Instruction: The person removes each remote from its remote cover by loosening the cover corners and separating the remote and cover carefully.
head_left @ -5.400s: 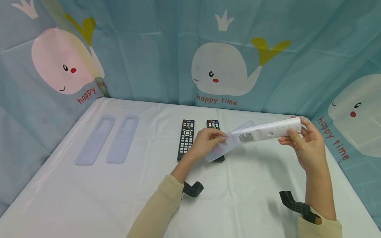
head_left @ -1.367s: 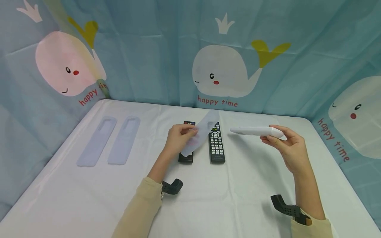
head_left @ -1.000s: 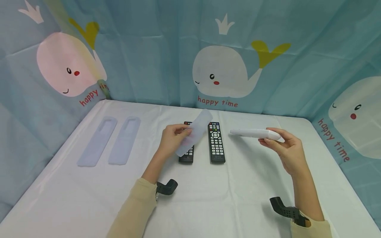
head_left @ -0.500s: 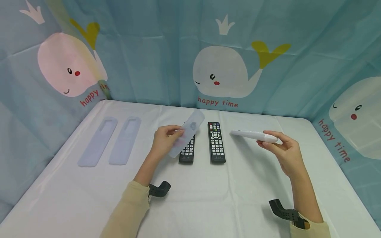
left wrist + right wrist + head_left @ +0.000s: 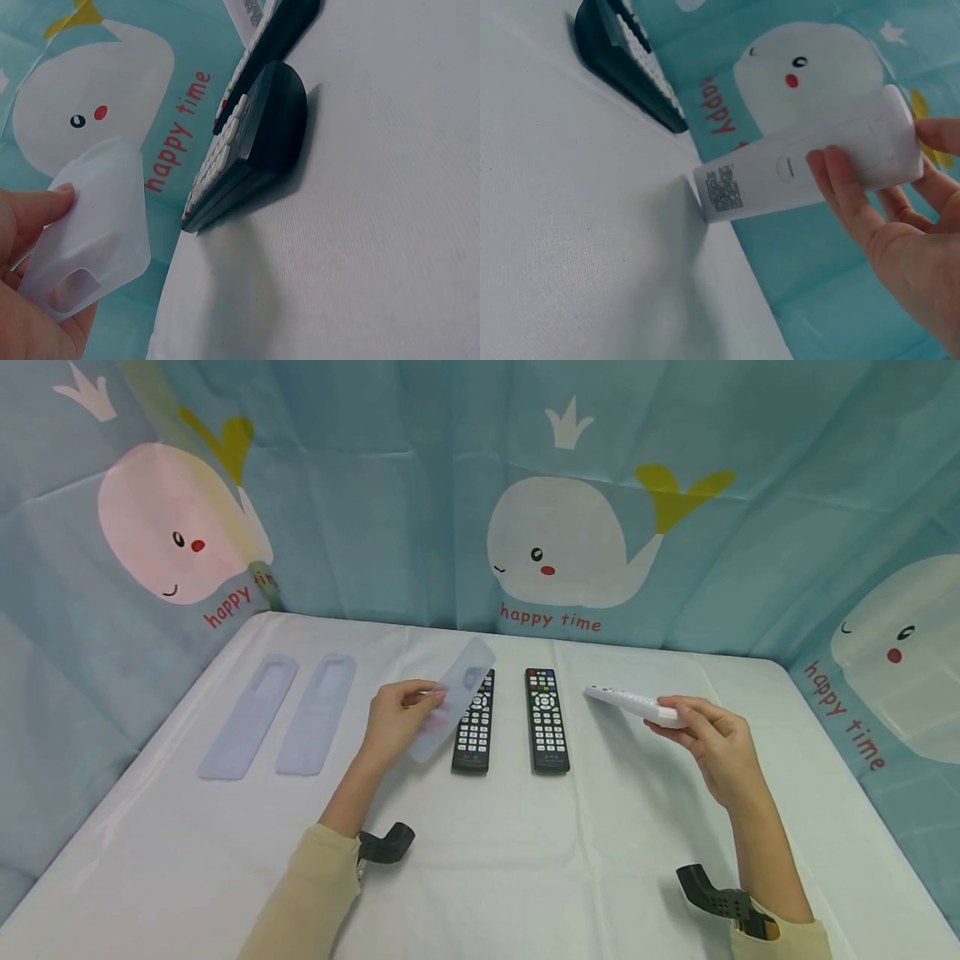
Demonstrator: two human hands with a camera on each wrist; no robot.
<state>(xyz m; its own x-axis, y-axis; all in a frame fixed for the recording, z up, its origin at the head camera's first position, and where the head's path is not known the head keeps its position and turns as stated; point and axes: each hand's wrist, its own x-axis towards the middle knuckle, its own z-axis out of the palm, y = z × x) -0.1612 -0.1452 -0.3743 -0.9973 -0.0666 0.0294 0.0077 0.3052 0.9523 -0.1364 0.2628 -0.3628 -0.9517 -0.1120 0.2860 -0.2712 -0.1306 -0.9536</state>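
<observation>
Between thumb and fingers, my left hand pinches a translucent silicone remote cover, tilted above the table and partly over the left black remote. A cutout shows near the cover's end in the left wrist view. My right hand grips a white remote control by its near end, with the far end pointing left and its buttons up. In the right wrist view the white remote's back shows a printed code patch. The white remote and the cover are apart.
A second black remote lies between my hands. Two more translucent covers, the far-left one and its neighbour, lie flat at the left. A blue whale-print curtain stands behind the white table.
The cover has come off the white remote. My left hand has carried it leftward, away from the right black remote. My right hand has lowered the white remote and turned its buttons upward.
</observation>
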